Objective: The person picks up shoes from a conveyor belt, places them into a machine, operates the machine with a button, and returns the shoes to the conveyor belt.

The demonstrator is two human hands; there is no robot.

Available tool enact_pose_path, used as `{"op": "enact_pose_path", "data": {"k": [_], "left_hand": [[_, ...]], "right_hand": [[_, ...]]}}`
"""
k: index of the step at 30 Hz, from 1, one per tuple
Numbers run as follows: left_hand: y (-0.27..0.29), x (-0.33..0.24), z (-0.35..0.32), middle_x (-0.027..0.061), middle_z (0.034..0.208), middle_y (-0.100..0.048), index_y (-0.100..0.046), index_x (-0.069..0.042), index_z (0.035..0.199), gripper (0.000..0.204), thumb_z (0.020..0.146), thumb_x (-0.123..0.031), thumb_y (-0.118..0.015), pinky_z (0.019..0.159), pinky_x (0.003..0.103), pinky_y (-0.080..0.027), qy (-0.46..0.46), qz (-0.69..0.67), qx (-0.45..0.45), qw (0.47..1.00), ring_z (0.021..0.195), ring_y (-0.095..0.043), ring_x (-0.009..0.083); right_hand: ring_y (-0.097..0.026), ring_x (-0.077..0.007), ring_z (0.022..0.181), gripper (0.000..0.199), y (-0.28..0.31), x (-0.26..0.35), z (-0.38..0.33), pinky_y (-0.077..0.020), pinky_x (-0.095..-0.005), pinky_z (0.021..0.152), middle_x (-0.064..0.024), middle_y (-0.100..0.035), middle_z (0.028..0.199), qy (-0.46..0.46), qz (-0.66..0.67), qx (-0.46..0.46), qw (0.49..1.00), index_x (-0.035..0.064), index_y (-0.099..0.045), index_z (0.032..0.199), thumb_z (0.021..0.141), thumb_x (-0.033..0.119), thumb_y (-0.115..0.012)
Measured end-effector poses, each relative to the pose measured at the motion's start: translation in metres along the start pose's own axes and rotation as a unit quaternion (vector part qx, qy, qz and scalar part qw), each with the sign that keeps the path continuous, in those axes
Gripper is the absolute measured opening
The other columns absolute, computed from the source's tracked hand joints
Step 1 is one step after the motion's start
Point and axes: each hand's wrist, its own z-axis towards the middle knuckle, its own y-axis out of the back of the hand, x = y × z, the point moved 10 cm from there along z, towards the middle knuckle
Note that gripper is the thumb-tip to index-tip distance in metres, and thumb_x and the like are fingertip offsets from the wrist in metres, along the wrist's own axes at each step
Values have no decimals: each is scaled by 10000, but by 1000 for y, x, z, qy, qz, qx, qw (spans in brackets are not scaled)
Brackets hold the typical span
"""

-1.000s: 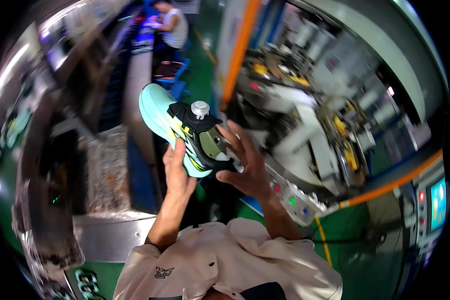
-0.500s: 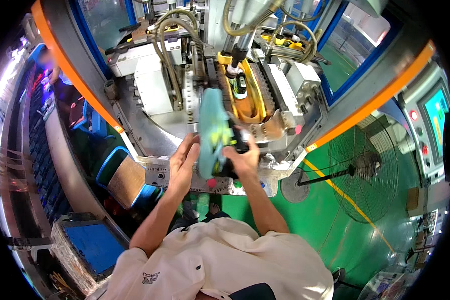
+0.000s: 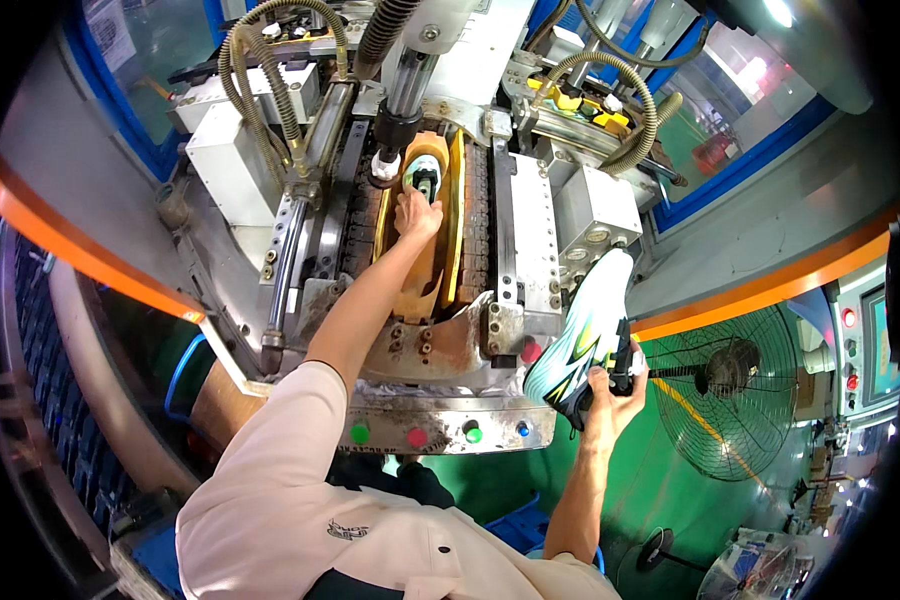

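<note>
Deep in the machine, my left hand (image 3: 418, 213) is closed at the collar of a pale shoe with a black opening (image 3: 424, 172), which sits in a yellow-orange mould (image 3: 457, 225). The fingertips are partly hidden against that shoe. Out to the right, past the machine's front corner, my right hand (image 3: 610, 405) grips a second shoe (image 3: 582, 325) by its black collar. This one is pale mint with yellow and black streaks, held tilted with its toe up. Above the mould, a steel press rod (image 3: 402, 105) with a dark collar hangs beside the first shoe.
White blocks (image 3: 232, 165) with hoses flank the mould. A panel with coloured buttons (image 3: 440, 425) runs along the machine's front edge. An orange-edged frame (image 3: 80, 262) stands at the left. A caged floor fan (image 3: 725, 385) and a control box (image 3: 865, 340) are at the right.
My left hand has gone from beside the held shoe forward into the mould. My right hand has carried its shoe out to the right. The view has moved closer to the machine.
</note>
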Motion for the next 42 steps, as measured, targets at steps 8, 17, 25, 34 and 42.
{"op": "enact_pose_path", "data": {"k": [8, 17, 25, 34, 42], "left_hand": [[53, 53, -83, 99, 934, -610, -568, 4, 982, 304, 768, -179, -683, 421, 298, -441, 154, -541, 175, 808, 645, -612, 161], [255, 194, -301, 30, 1004, -574, -502, -25, 1191, 411, 801, -92, -617, 660, 228, -434, 143, -553, 32, 820, 874, -550, 113], [320, 303, -448, 59, 905, -574, -536, -19, 1097, 339, 807, -148, -656, 578, 195, -432, 200, -554, -331, 737, 794, -568, 128], [295, 289, -476, 63, 880, -613, -579, 4, 968, 353, 802, -292, -675, 588, 208, -434, 217, -592, -366, 684, 722, -567, 133], [280, 281, -472, 92, 967, -617, -569, 25, 1011, 338, 824, -244, -650, 736, 288, -469, 183, -630, -320, 683, 867, -588, 166]], "right_hand": [[-621, -217, 704, 466, -150, -42, 150, -496, -317, 680, -140, -652, 821, -39, -346, 113, 930, -30, -573, 999, 657, 224, -762], [-621, -348, 936, 534, -366, -126, 105, -507, -404, 802, -213, -632, 1003, 2, -485, 238, 841, -47, -488, 1068, 661, 224, -703], [-592, -377, 948, 619, -386, -144, 82, -497, -428, 787, -226, -601, 977, 36, -453, 253, 854, -28, -376, 1086, 664, 244, -739], [-589, -317, 975, 627, -424, 91, 248, -465, -393, 859, -247, -594, 1050, 157, 76, 204, 963, -70, -512, 1145, 704, 340, -687], [-582, -292, 965, 566, -464, 125, 226, -459, -377, 849, -207, -594, 1054, 51, 301, 284, 909, -46, -515, 1150, 780, 381, -552]]}}
